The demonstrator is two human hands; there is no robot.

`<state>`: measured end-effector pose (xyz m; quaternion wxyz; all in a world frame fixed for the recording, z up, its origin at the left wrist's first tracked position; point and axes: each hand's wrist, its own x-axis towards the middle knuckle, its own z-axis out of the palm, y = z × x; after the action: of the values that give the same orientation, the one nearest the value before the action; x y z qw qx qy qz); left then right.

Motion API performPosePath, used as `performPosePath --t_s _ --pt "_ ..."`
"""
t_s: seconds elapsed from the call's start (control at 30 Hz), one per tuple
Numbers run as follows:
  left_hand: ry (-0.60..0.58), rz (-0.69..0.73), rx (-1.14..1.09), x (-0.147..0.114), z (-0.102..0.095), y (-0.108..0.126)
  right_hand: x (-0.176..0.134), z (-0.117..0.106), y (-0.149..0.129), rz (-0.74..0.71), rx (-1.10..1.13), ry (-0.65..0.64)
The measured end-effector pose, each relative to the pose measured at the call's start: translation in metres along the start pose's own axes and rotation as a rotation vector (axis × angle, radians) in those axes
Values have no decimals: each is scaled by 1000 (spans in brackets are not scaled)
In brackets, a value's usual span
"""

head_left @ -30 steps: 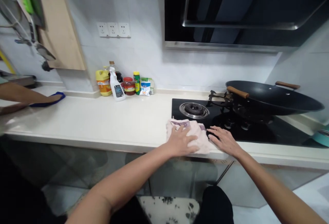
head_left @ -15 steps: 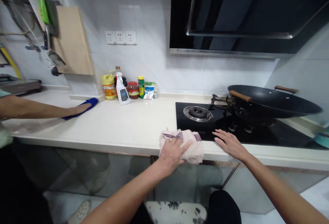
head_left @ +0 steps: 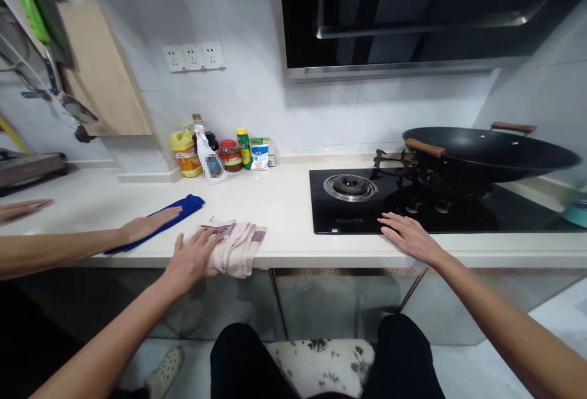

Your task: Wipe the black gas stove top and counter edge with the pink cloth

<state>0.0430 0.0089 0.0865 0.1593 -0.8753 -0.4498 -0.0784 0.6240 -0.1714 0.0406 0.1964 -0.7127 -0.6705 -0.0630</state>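
Note:
My left hand (head_left: pixel 191 259) presses a pale pink cloth (head_left: pixel 236 251) with purple bands onto the counter's front edge. Part of the cloth hangs over that edge. Flat beside the cooktop, my right hand (head_left: pixel 408 237) rests with fingers apart, their tips at the front rim of the black gas cooktop (head_left: pixel 337 215). Nothing is in it. Close to the left of the pink cloth, another person's hand (head_left: pixel 149 225) lies on a blue cloth (head_left: pixel 188 206).
A large wok (head_left: pixel 495 148) with wooden handles sits on the right burner, under the range hood (head_left: pixel 403 14). Along the wall stand a yellow jug (head_left: pixel 186 154), a white spray bottle (head_left: pixel 210 157) and a red-lidded jar (head_left: pixel 230 156). A cutting board (head_left: pixel 103 75) hangs at left.
My left hand has slid the pink cloth left along the counter edge, away from the cooktop. The co-worker's blue cloth has come nearer to the front edge. My right hand stays beside the cooktop.

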Motion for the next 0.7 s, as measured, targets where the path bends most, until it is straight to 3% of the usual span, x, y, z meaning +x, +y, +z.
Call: performPosePath --t_s 0.17,0.4,0.53,0.7 --pt "54 37 -25 -5 1 -6 -1 -3 -4 16 37 4" --pt "107 63 106 -3 2 30 -3 -4 -6 -13 49 41" --pt "218 196 162 7 2 76 -4 -6 -9 -19 55 69" --pt "295 303 134 31 2 168 -4 -9 -11 -8 91 74"
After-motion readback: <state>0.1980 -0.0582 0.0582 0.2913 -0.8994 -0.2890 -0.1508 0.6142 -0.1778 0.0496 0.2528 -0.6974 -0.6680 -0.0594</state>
